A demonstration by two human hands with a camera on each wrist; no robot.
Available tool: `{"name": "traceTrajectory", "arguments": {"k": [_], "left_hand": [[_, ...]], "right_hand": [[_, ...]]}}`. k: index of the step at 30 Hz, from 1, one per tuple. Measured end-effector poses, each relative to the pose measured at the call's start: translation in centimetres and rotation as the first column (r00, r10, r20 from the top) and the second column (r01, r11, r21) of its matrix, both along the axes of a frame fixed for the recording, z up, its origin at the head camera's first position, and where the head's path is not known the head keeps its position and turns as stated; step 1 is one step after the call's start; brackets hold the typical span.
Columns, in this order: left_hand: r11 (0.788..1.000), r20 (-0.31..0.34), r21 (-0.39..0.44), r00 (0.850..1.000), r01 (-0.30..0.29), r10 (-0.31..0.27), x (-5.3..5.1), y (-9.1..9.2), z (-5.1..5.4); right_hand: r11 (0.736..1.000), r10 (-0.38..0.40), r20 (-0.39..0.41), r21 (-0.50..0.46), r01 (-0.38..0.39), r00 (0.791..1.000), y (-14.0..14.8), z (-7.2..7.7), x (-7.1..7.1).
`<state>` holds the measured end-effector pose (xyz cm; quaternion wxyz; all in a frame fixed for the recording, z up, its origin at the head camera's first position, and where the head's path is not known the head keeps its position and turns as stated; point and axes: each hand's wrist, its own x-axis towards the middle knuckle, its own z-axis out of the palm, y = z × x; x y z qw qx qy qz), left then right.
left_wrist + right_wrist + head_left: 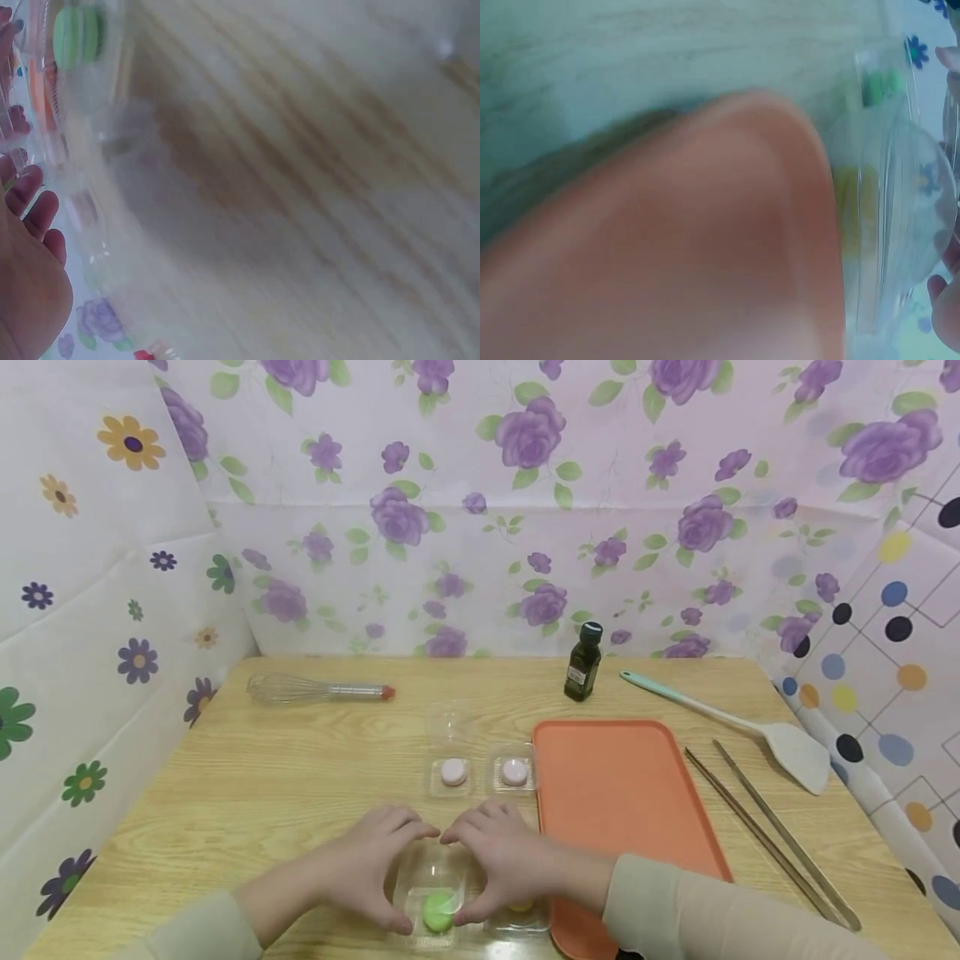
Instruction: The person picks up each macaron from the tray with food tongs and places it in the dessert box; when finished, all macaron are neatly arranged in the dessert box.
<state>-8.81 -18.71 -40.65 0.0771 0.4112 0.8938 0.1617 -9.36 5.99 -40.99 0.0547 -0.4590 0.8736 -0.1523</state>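
Observation:
A small clear plastic box with a green macaron inside stands near the table's front, its lid raised. My left hand curves round its left side, thumb low and fingers at the top. Mirroring it, my right hand grips the right side. Only part of a hand shows at the edge of each wrist view, so exact contact is hard to make out. Beneath my right wrist is another clear box holding a yellow macaron.
Two pale pink macarons sit in clear boxes beyond my hands. An orange tray lies to the right, then metal tongs and a spatula. A dark bottle and a whisk are at the back.

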Motion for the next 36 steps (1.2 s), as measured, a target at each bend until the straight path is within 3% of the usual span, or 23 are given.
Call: {"name": "traceTrajectory", "arguments": {"k": [6,16,36], "left_hand": [[0.999,-0.030,-0.015,0.999,0.044,-0.044,0.5,0.1,-0.6],[0.988,-0.116,-0.118,0.987,0.096,-0.110,0.6,0.2,-1.0],[0.988,-0.214,-0.132,0.970,0.083,-0.110,0.4,0.2,-2.0]], "right_hand": [[0.999,0.015,-0.105,0.048,-0.010,0.994,-0.5,-0.1,0.8],[0.995,0.019,-0.155,0.096,-0.004,0.988,-0.7,-0.5,1.4],[0.987,0.025,-0.232,0.162,0.014,0.972,-1.2,-0.9,1.2]]}}
